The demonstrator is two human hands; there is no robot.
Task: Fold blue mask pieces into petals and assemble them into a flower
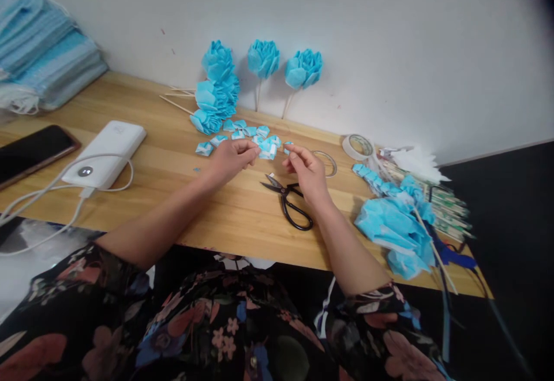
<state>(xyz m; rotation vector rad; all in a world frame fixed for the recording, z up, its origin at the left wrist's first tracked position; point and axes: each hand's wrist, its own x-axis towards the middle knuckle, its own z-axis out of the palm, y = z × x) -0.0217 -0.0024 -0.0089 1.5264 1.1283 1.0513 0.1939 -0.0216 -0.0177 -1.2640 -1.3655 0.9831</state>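
My left hand (236,157) is closed in a pinch at the edge of a folded blue petal (269,149) with white patches. Across a small gap, my right hand (308,172) has its thumb and fingers drawn together; whatever is between them is too small to make out. Another small blue petal (288,146) shows by the right fingertips. Several similar folded petals (238,128) lie scattered behind the hands. Black-handled scissors (283,191) rest on the table below, their blades apart and one handle partly behind my right hand.
Finished blue flowers on sticks (216,95) lie or lean by the wall. A tape roll (358,146) and crumpled blue material (393,231) are at right on the wooden table (182,202). A power bank (106,156), phone (37,153) and blue-white stack (47,46) sit left.
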